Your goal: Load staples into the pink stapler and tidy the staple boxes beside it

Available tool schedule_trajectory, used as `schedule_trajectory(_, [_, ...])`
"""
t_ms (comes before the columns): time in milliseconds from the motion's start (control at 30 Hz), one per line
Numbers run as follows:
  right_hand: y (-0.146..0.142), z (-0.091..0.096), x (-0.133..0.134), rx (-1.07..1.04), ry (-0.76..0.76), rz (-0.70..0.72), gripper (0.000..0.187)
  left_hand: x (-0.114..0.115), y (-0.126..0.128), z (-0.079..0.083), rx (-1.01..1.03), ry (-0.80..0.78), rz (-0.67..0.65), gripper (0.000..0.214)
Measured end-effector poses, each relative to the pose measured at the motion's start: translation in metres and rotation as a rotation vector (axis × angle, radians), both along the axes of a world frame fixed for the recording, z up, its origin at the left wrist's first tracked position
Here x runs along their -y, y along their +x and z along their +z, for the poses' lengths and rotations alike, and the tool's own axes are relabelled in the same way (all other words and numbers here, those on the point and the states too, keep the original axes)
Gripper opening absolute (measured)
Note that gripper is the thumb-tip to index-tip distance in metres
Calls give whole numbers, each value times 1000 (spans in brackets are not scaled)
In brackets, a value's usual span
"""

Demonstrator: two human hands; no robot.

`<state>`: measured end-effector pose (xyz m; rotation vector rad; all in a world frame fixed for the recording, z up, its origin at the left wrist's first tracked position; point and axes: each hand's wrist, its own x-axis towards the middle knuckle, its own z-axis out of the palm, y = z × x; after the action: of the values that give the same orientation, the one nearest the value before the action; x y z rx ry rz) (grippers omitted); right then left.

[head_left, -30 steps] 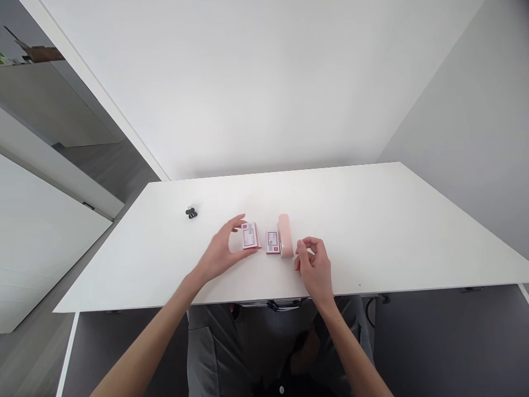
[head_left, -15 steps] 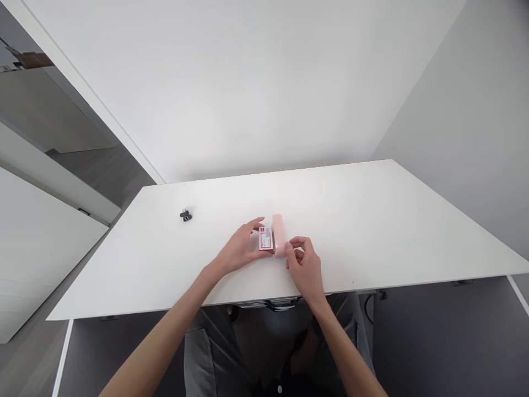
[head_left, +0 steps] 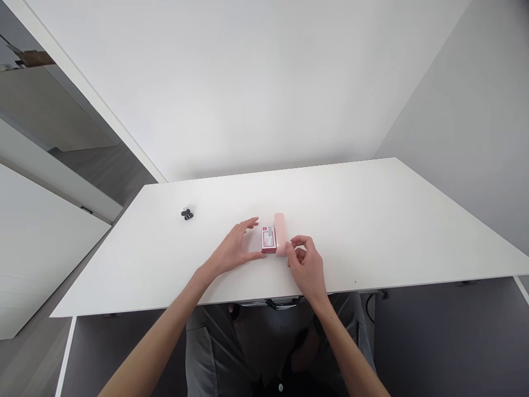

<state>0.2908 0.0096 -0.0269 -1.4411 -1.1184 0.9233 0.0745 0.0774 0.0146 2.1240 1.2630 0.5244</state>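
A pink stapler [head_left: 280, 234], long and rounded, lies on the white table in front of me. Against its left side sits a small white-and-red box [head_left: 268, 238] with printing and a barcode on top. My left hand [head_left: 233, 248] is open to the left of the box, thumb and fingers spread; a gap separates the fingers from it, and the thumb tip lies close to its near left corner. My right hand [head_left: 306, 264] has its fingers curled, the thumb and forefinger tips at the stapler's right side near its closer end. How firmly they grip cannot be seen.
A small black object [head_left: 187, 213], perhaps binder clips, lies on the left of the white table [head_left: 372, 220]. A white wall [head_left: 256, 88] rises behind the table. Below the front edge, my legs and a black handle [head_left: 281, 303] show.
My left hand has let go of the box and drawn back a little to the left. The box stays beside the stapler. The right hand keeps its place there.
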Motion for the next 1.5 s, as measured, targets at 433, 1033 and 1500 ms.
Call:
schedule_trajectory(433, [0,7,2,102,-87,86,52,-2,-3,-12,-59,-17,24,87])
schedule_trajectory(1033, [1,7,5,9,-94,32,47,0,-25,-11,-32,33,47,79])
schedule_trajectory(1500, [4,3,6,-146,-30,-82,34,-69,-148,-9,-370,269,849,57])
